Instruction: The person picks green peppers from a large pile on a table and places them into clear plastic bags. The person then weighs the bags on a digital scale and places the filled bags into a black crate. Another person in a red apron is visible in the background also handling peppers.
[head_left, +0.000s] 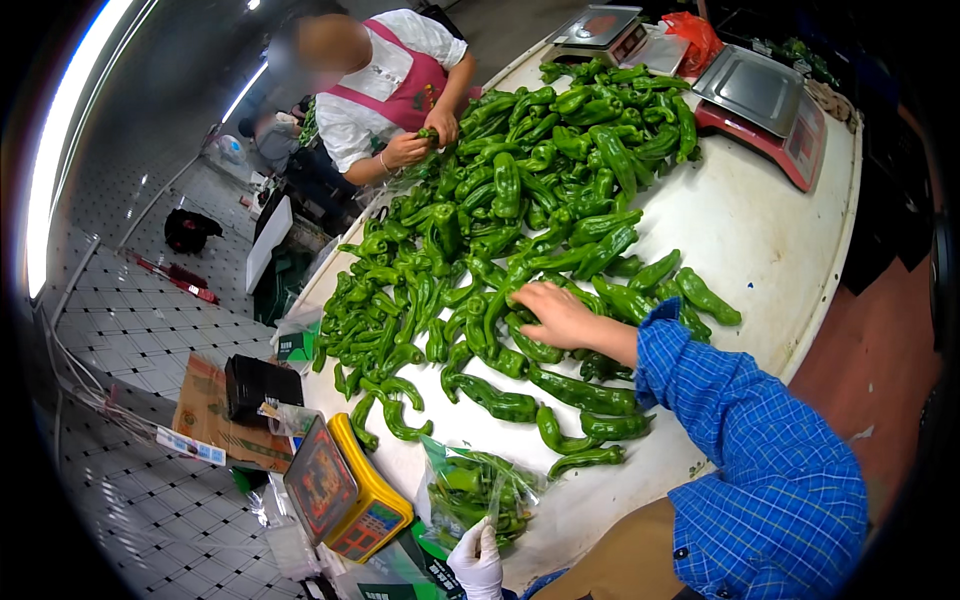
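Observation:
My left hand (478, 561), in a white glove, pinches the edge of a clear plastic bag (480, 487) at the table's near side. Several green peppers show inside the bag. Bare and stretched forward, my right hand (561, 315) rests among loose green peppers (514, 187) spread in a large heap. Its fingertips touch peppers near the heap's front, but whether they grip one is hidden. A few long peppers (495, 397) lie apart between my right hand and the bag.
A yellow weighing scale (373, 491) stands left of the bag. Red (769, 124) and silver-topped (598, 34) scales sit at the table's far end, near a red plastic bag (691, 41). Across the white table (739, 225), a person in a pink apron (409, 94) handles a pepper. Cardboard (217, 412) lies left.

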